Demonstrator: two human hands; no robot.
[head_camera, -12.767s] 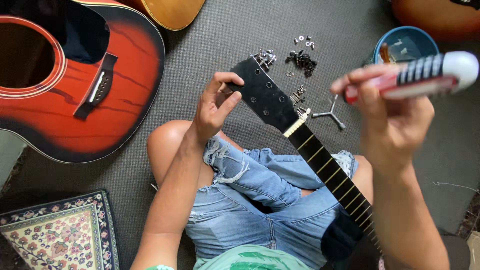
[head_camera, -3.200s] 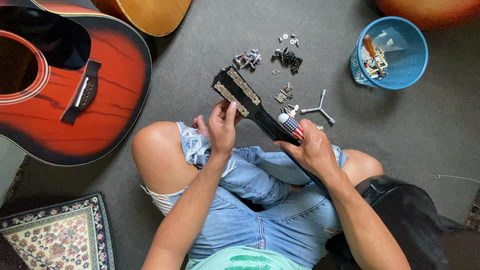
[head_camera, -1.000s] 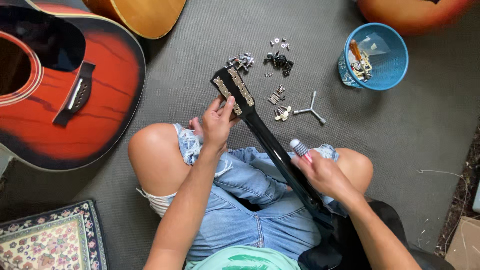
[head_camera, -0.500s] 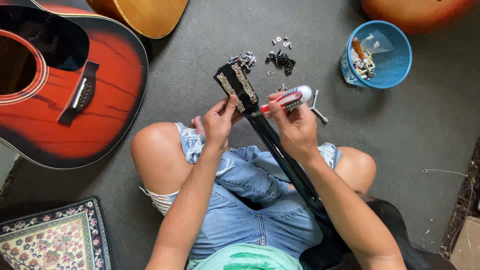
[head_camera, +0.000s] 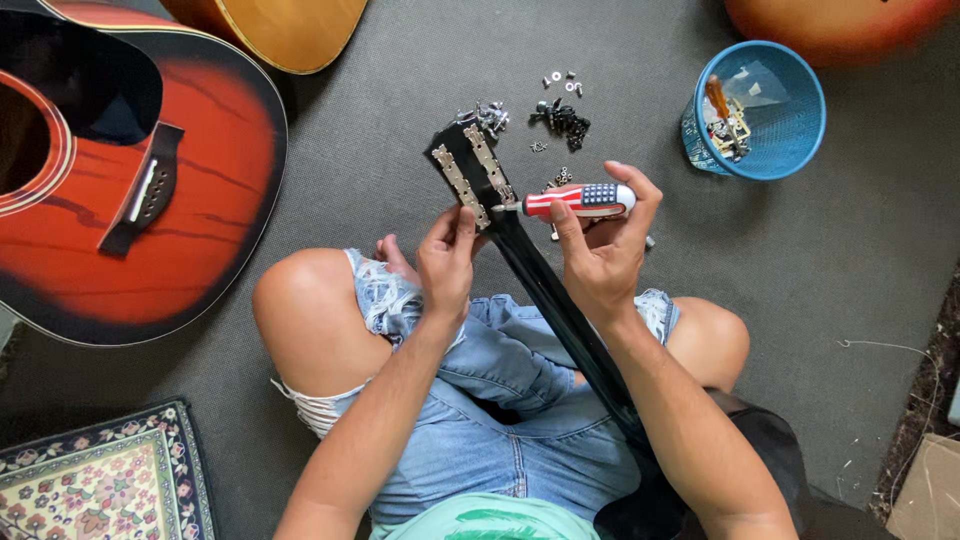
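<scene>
Moved: compared with half a second back, the right hand (head_camera: 600, 262) has swung the screwdriver (head_camera: 578, 199) flatter, so its tip now sits against the lower end of the right tuner plate (head_camera: 492, 166); the left hand (head_camera: 446, 262) has barely shifted.
Left hand: thumb and fingers pinch the edge of the black headstock (head_camera: 472, 175) just below the left tuner plate (head_camera: 458, 185), looks like it's there to stop the neck twisting while the driver pushes in.
Right hand: fingers wrapped and pressed around the striped red, white and blue handle, thumb underneath, holding it sideways so the blade meets the plate square-on.
Guitar neck: the black neck (head_camera: 560, 320) runs down across the lap over the torn jeans, headstock pointing away from the body, face down with both metal plates up, so the legs act as a rest.
Loose hardware: little heaps of screws and tuner parts (head_camera: 562, 118) lie on the grey floor just past the headstock, close enough to grab.
Blue basket (head_camera: 790, 150): sits to the right on the floor, with a few tools and bits inside.
Other stuff: a red sunburst guitar (head_camera: 190, 220) lies on the left, a patterned rug (head_camera: 110, 480) at the lower left corner.
</scene>
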